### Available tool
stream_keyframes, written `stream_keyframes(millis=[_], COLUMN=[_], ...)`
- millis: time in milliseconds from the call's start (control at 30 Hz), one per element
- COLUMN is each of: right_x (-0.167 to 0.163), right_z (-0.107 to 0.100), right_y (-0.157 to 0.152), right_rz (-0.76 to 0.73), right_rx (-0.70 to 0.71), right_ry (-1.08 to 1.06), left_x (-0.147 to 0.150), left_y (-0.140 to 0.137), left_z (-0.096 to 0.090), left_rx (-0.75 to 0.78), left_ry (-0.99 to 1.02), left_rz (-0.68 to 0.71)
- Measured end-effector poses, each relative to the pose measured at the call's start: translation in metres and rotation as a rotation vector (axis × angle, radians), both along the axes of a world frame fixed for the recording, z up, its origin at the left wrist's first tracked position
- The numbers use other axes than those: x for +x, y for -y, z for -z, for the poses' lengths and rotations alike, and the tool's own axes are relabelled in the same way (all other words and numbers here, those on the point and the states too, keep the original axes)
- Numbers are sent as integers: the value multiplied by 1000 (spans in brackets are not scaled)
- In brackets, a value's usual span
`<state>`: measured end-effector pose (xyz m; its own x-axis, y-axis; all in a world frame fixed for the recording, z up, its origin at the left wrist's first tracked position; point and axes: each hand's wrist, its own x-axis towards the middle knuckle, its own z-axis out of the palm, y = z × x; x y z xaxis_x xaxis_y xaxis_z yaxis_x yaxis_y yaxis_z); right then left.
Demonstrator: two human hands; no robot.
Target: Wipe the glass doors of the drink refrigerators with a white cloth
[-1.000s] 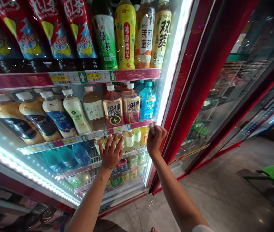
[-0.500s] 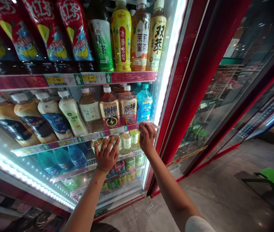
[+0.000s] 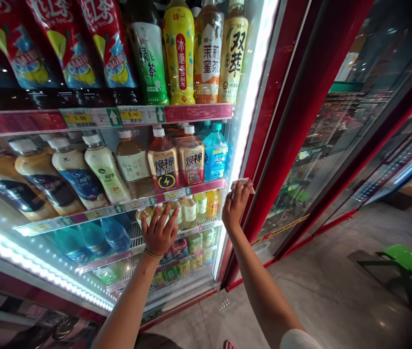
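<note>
My left hand (image 3: 160,231) is spread with its palm forward, in front of a lower shelf of the lit drinks cooler. Whether it touches glass or the shelf edge I cannot tell. A thin band circles that wrist. Farther right, my right hand (image 3: 235,206) is at the cooler's red frame (image 3: 252,160), its fingers bent over a thin white piece of cloth or tissue (image 3: 241,182). Just left of it stands a blue bottle (image 3: 216,154) at the end of the middle shelf. Brown energy drink bottles (image 3: 163,162) stand on that shelf above my left hand.
Large bottles, including a yellow one (image 3: 179,55), line the top shelf above a price strip (image 3: 89,117). Creamy drink bottles (image 3: 78,172) lean at the left. To the right are another glass-fronted cabinet (image 3: 322,131) and a green stool (image 3: 409,261) on the grey floor.
My right hand has moved right with the white piece, from the end of the middle shelf to the red frame. My left hand has hardly moved. The view has shifted slightly.
</note>
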<state>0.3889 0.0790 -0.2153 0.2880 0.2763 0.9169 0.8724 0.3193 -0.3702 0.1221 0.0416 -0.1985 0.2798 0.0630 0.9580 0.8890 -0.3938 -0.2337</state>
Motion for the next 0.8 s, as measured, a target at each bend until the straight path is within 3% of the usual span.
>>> stream_keyframes(millis=[67, 167, 233, 300, 400, 533, 633, 800], right_x=[0, -11, -11, 0, 24, 43, 48, 31], right_z=[17, 53, 63, 58, 45, 50, 55, 44], right_y=[7, 20, 21, 15, 8, 20, 29, 33], right_rz=[21, -54, -99, -101, -53, 2, 50, 15], right_rx=[-33, -89, -94, -76, -55, -47, -14, -71], right_ry=[-82, 59, 153, 143, -40, -281, -337, -309], left_x=[-1, -2, -3, -3, -1, 0, 0, -1], left_y=[-1, -2, -3, -3, -2, -2, -3, -4], left_z=[2, 4, 5, 4, 2, -1, 0, 3], left_rx=[-5, -25, -27, -19, -2, 24, 21, 1], left_ry=[4, 9, 10, 8, -1, -19, -16, 5], left_rz=[1, 6, 7, 1, -6, 3, 1, 29])
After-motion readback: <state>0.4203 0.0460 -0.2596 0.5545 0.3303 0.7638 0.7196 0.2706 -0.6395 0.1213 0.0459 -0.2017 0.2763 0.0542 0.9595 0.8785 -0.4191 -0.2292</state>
